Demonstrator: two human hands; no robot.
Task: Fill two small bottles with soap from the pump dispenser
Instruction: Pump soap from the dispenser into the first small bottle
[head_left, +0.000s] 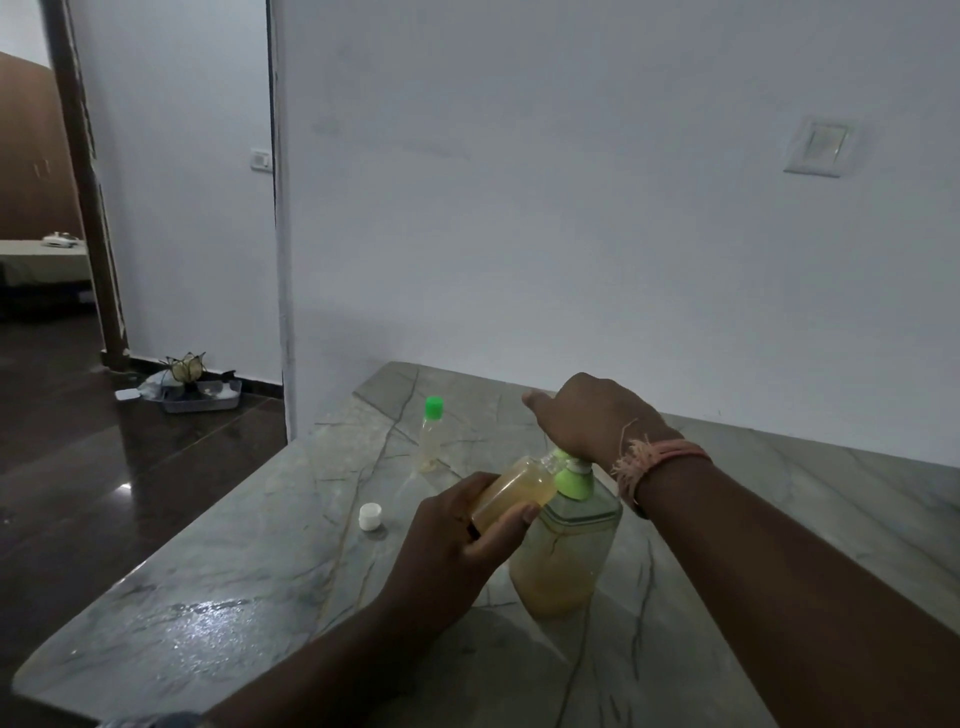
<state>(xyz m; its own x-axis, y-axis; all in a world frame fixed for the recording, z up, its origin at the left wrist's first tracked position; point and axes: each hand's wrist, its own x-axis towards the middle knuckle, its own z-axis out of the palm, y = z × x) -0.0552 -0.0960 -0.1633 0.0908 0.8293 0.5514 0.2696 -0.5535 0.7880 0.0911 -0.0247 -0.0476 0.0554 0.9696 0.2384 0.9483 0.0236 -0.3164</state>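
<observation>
Head view, dim light. Left hand (457, 540) grips a small uncapped bottle (514, 491), fingers and thumb curled round its body; bottle tilted, mouth up against the green nozzle of the pump dispenser (569, 540). Bottle looks nearly full of yellow soap.

Right hand (587, 415) sits on top of the pump head, pressing down; fingers bent over it, thumb sticking out to the left. How the fingertips lie cannot be told, the hand hides them. Frayed thread band (654, 460) on that wrist.

Dispenser stands on the marble table (218, 597), about half full. Second small bottle (431, 434), green cap on, stands upright behind. White cap (370, 516) lies on the table left of the hands.
</observation>
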